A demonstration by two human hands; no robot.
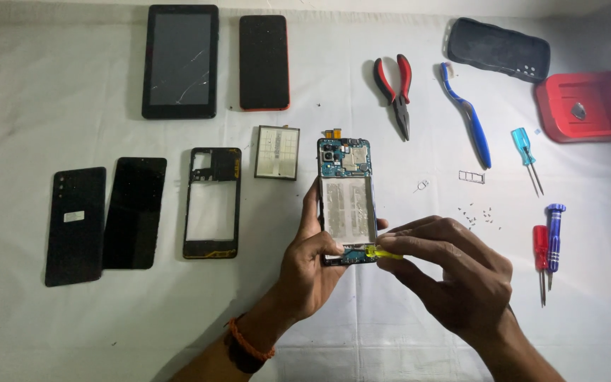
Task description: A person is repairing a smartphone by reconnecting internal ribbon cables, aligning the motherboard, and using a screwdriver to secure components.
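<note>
Both my hands low at centre over white cloth (37,106). Left hand (312,265) grips opened phone (346,201) by lower edge, circuit board up. Right hand (454,272) pinches yellow tool (382,252), tip touching phone's bottom end. Tiny screws (476,214) just right; bare frame (211,203), battery (277,152) left.

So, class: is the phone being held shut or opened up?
Opened up: the phone has no back cover, its circuit board and inner parts exposed, held by the left hand.
</note>
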